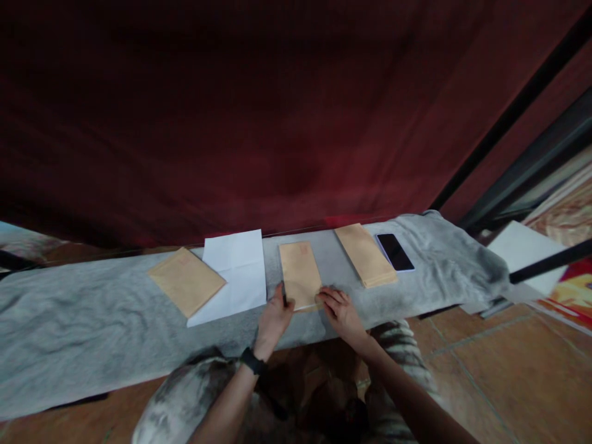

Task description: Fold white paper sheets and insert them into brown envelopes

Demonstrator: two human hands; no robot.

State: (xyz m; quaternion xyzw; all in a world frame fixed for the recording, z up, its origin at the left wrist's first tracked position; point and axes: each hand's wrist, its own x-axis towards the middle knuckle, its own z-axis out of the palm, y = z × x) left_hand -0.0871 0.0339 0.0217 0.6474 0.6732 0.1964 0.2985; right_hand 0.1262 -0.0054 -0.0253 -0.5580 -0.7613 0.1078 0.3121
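Note:
A brown paper envelope lies on the grey cloth in front of me, its far end bearing a faint red print. My left hand pinches its near left corner, with a small dark thing I cannot make out by the fingers. On the near right corner, the fingers of my right hand are closed at the edge. Between both hands a thin white strip shows at the envelope's near end. To the left, a creased white sheet of paper lies partly under a stack of brown envelopes.
Another stack of brown envelopes lies to the right, beside a dark-screened phone. A grey cloth covers the long narrow surface. Behind it hangs a dark red curtain; a black bar slants at the right.

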